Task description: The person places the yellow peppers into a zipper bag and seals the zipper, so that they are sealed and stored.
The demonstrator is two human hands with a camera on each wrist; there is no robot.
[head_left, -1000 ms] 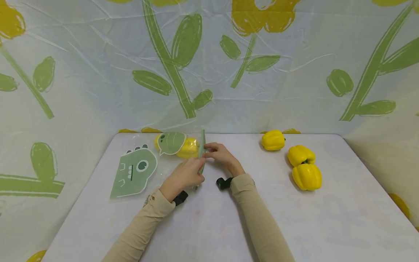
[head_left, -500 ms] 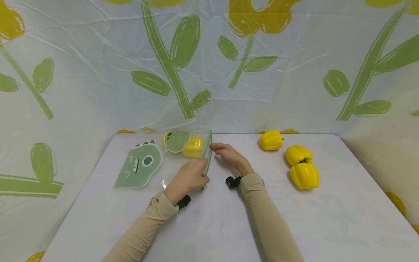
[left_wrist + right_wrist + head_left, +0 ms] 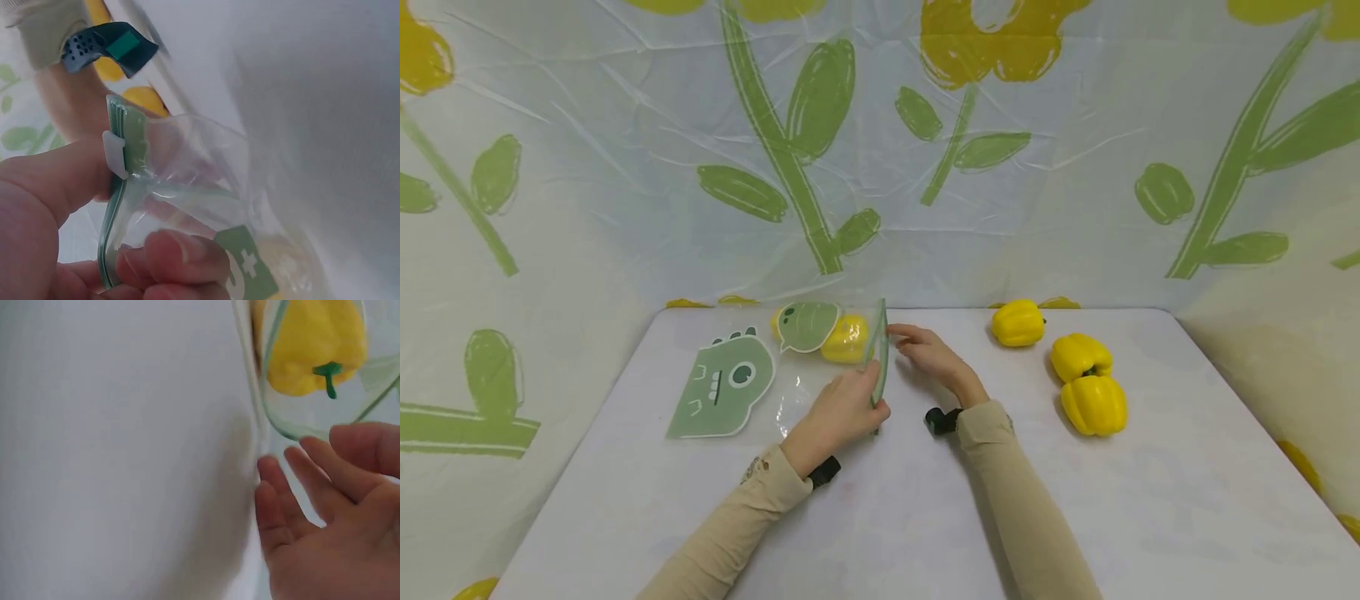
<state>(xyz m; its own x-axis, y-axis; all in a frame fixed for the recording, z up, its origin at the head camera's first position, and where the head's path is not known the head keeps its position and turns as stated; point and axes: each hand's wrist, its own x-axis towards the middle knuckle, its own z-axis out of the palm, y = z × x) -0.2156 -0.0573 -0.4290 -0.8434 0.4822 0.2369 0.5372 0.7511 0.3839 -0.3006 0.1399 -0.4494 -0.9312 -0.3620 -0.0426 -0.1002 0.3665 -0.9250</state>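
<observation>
A clear zip bag (image 3: 722, 387) with a green dinosaur print lies on its side at the table's left. Its green mouth strip faces right, and a white slider (image 3: 114, 153) shows on it. My left hand (image 3: 838, 408) pinches this strip between thumb and fingers. Inside the bag is a yellow bell pepper (image 3: 847, 340); more yellow shows behind the printed head, but I cannot tell if it is a second pepper. My right hand (image 3: 932, 354) is just outside the mouth, fingers loosely extended, holding nothing. In the right wrist view, the mouth gapes in front of the pepper's green stem (image 3: 328, 375).
To the right, one yellow pepper (image 3: 1018, 323) lies near the table's back edge. Two more, a rear pepper (image 3: 1080, 357) and a front pepper (image 3: 1095, 406), touch each other. A flowered cloth (image 3: 880, 167) hangs behind the white table (image 3: 880, 525).
My left hand has drawn the bag and its mouth strip a little to the right. My right hand has come off the strip and shifted right, its fingers looser.
</observation>
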